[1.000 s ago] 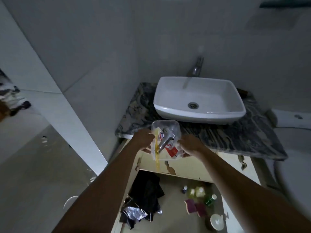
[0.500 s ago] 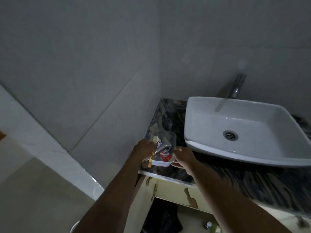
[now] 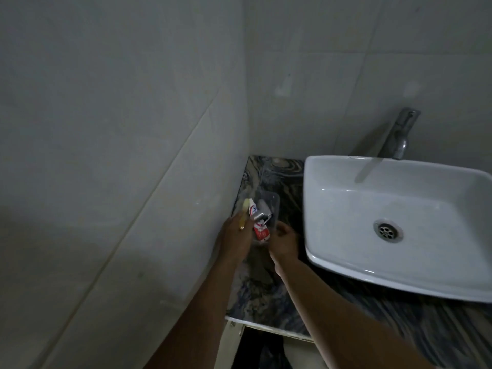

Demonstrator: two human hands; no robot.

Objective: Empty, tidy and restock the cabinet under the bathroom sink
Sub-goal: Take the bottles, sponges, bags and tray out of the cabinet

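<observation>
Left of the white ceramic basin (image 3: pixel 346 209), the clear rectangular plastic tub (image 3: pixel 270 202) points lengthwise away; left hand (image 3: pixel 234 237) and right hand (image 3: pixel 283 242) clasp its near end, equally close.

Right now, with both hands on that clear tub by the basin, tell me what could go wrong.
The toothbrush pokes over the rim of the clear tub beside the left hand and could slip out. The countertop strip between wall and basin is narrow, so the right hand might bump the tub against the basin.
</observation>
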